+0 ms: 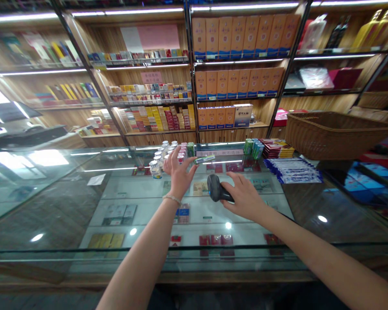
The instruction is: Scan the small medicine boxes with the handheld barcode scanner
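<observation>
My left hand (pixel 179 174), with a beaded bracelet on its wrist, reaches over the glass counter. Between its thumb and a finger it pinches the left end of a small green-and-white stick pack (pixel 204 159), whose pale label faces me. Several white-capped bottles (pixel 156 169) stand just beyond and left of that hand, partly hidden by it. Wrapped in the fingers of my right hand (pixel 245 196) is the handle of a black barcode scanner (pixel 214 188). Its head is raised above the counter and lies a short way below the stick pack, apart from it.
Green tubes (pixel 253 148), red packets (pixel 274 148) and blue-white sachets (pixel 292 171) sit at the counter's back right, near a wicker basket (pixel 330 137). A paper slip (pixel 96 179) lies at left. Cigarette packs (pixel 216 245) show beneath the glass counter top (pixel 142 234). Stocked shelves stand behind.
</observation>
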The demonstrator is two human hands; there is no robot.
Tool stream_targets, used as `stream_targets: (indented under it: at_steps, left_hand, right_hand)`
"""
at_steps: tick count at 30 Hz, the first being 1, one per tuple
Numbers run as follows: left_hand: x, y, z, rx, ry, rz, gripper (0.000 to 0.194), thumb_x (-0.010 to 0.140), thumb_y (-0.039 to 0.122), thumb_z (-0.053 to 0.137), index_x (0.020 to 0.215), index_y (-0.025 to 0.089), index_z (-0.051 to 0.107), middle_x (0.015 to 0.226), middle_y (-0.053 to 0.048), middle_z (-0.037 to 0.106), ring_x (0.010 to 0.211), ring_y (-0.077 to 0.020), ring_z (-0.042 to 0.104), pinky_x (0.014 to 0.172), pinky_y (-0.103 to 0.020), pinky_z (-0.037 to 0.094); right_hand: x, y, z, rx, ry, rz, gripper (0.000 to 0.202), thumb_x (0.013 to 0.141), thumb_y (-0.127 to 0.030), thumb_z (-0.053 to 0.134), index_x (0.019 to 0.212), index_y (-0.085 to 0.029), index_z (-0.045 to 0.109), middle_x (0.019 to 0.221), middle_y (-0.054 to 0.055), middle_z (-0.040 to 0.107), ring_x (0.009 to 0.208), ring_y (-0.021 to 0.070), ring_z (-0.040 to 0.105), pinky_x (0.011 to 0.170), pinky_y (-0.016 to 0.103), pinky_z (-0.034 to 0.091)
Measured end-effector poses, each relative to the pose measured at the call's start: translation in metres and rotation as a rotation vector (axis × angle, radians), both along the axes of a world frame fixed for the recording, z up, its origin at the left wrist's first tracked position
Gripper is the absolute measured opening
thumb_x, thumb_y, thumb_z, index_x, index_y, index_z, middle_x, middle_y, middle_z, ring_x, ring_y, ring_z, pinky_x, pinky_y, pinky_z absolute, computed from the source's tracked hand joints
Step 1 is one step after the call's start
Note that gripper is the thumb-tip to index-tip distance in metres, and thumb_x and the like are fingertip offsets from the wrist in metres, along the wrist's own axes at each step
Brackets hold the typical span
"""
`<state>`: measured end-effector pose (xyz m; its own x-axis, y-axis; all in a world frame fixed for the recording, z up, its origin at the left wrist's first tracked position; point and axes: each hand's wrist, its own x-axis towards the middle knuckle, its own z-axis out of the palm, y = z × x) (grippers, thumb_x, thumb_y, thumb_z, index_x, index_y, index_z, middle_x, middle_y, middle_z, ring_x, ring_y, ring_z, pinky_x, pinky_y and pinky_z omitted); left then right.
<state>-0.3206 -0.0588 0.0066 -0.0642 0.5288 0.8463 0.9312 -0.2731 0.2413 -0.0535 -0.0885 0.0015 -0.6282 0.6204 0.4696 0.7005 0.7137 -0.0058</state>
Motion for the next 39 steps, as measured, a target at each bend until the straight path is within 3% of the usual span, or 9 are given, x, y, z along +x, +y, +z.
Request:
stream_targets:
  at_steps: [5,11,15,18,22,28,33,39]
  left_hand:
    - [0.002,0.0,0.0,0.008,0.004,0.018,0.022,0.092,0.042,0.072,0.111,0.033,0.079,0.166,-0.005,0.034,0.153,-0.0365,0.032,0.126,-0.062,0.021]
    - [0.002,0.001,0.0,0.015,0.011,0.01,0.022,0.093,0.043,0.071,0.11,0.032,0.079,0.165,-0.005,0.035,0.152,-0.036,0.034,0.126,-0.062,0.023]
    - [0.002,0.002,0.0,0.034,0.02,-0.021,0.024,0.094,0.044,0.069,0.111,0.03,0.079,0.165,-0.007,0.034,0.152,-0.0348,0.035,0.126,-0.06,0.026]
    - [0.005,0.001,0.003,0.049,0.028,-0.034,0.025,0.095,0.045,0.068,0.111,0.03,0.078,0.165,-0.007,0.034,0.151,-0.0347,0.035,0.126,-0.061,0.025]
    - [0.012,-0.002,0.008,0.079,0.075,-0.042,0.025,0.095,0.046,0.067,0.109,0.03,0.079,0.164,-0.006,0.036,0.151,-0.0344,0.035,0.126,-0.06,0.025]
    - [0.022,-0.004,0.011,0.118,0.114,-0.059,0.022,0.094,0.045,0.069,0.109,0.033,0.078,0.161,-0.006,0.04,0.15,-0.0327,0.035,0.125,-0.058,0.026]
    - [0.027,-0.006,0.012,0.087,0.124,-0.056,0.022,0.093,0.045,0.07,0.108,0.032,0.079,0.16,-0.007,0.041,0.149,-0.0335,0.037,0.124,-0.057,0.028]
    - [0.029,-0.008,0.013,0.074,0.127,-0.056,0.021,0.093,0.045,0.071,0.108,0.033,0.079,0.158,-0.006,0.044,0.147,-0.0332,0.039,0.124,-0.056,0.027]
  right_hand:
    - [-0.001,0.001,-0.009,0.029,0.001,0.016,0.059,0.091,-0.061,0.066,0.129,-0.016,0.066,0.164,0.021,0.039,0.152,0.0418,0.031,0.121,0.061,0.03]
    - [-0.003,0.001,-0.014,0.004,0.051,-0.015,0.065,0.094,-0.07,0.056,0.132,-0.018,0.063,0.167,0.021,0.035,0.155,0.0386,0.029,0.125,0.063,0.021]
    - [-0.003,0.015,-0.002,-0.061,0.175,-0.077,0.062,0.097,-0.067,0.051,0.136,-0.02,0.062,0.163,0.021,0.042,0.152,0.0377,0.036,0.121,0.062,0.029]
    - [-0.003,0.038,0.013,-0.119,0.304,-0.107,0.05,0.1,-0.063,0.049,0.123,-0.024,0.07,0.158,0.017,0.049,0.149,0.0354,0.039,0.117,0.061,0.034]
    - [-0.007,0.069,0.027,-0.24,0.442,-0.165,0.041,0.094,-0.059,0.062,0.117,-0.028,0.074,0.153,0.013,0.054,0.147,0.0352,0.041,0.117,0.062,0.035]
    - [-0.006,0.099,0.026,-0.411,0.54,-0.124,0.037,0.09,-0.053,0.069,0.117,-0.029,0.077,0.153,0.013,0.053,0.147,0.0345,0.041,0.119,0.059,0.035]
    - [-0.001,0.105,0.023,-0.413,0.568,-0.04,0.041,0.086,-0.049,0.076,0.124,-0.034,0.075,0.158,0.009,0.049,0.149,0.0339,0.038,0.121,0.061,0.031]
    - [0.0,0.102,0.021,-0.387,0.598,0.002,0.035,0.086,-0.048,0.075,0.118,-0.035,0.077,0.157,0.007,0.051,0.148,0.0322,0.039,0.121,0.059,0.03]
